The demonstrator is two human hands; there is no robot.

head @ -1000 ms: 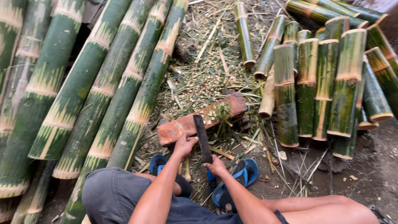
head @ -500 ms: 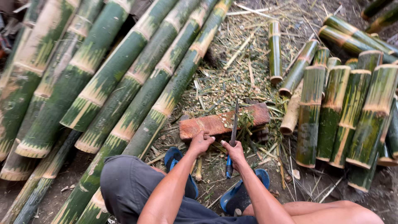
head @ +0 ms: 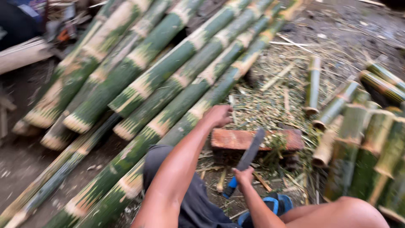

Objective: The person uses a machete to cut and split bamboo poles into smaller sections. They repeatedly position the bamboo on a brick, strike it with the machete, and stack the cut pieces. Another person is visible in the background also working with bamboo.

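- Since the earlier frame, the left hand (head: 218,115) has been moved off the reddish block (head: 257,139) toward the long bamboo pole (head: 190,110); whether it is closed cannot be told.
- Long poles are seen uncut at left; cut sections (head: 371,143) are stacked at right.
- A dark blade (head: 251,150) is gripped by the right hand (head: 244,176), low centre.

Blurred by motion throughout; long bamboo poles (head: 168,80) cut off at far and left edges, short bamboo pieces (head: 371,143) at right, blue sandal (head: 274,204) half hidden behind forearm.
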